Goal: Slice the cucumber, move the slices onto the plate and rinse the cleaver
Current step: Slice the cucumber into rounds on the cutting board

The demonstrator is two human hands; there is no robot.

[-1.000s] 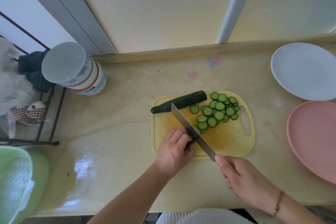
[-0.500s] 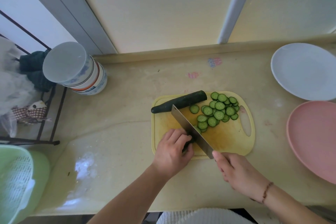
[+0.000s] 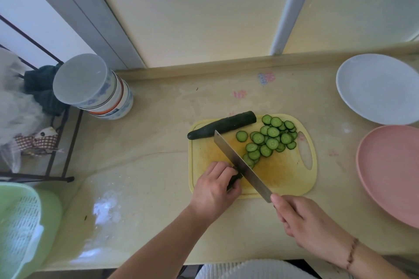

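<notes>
A yellow cutting board (image 3: 283,176) lies on the counter. My left hand (image 3: 215,190) holds a short dark cucumber piece (image 3: 233,180) down on the board's near left part, mostly hidden under my fingers. My right hand (image 3: 303,222) grips the handle of the cleaver (image 3: 242,165), whose blade runs diagonally across the board and meets the held piece. Several green slices (image 3: 269,140) are piled on the board's far right. A longer uncut cucumber half (image 3: 222,124) lies along the board's far edge.
A white plate (image 3: 376,88) and a pink plate (image 3: 394,170) sit at the right. A stack of bowls (image 3: 95,88) stands at the far left beside a black wire rack (image 3: 56,142). A green colander (image 3: 20,229) is at the near left.
My right hand and the cleaver have shifted slightly up and left along the held piece. My left hand has drawn back a little with it.
</notes>
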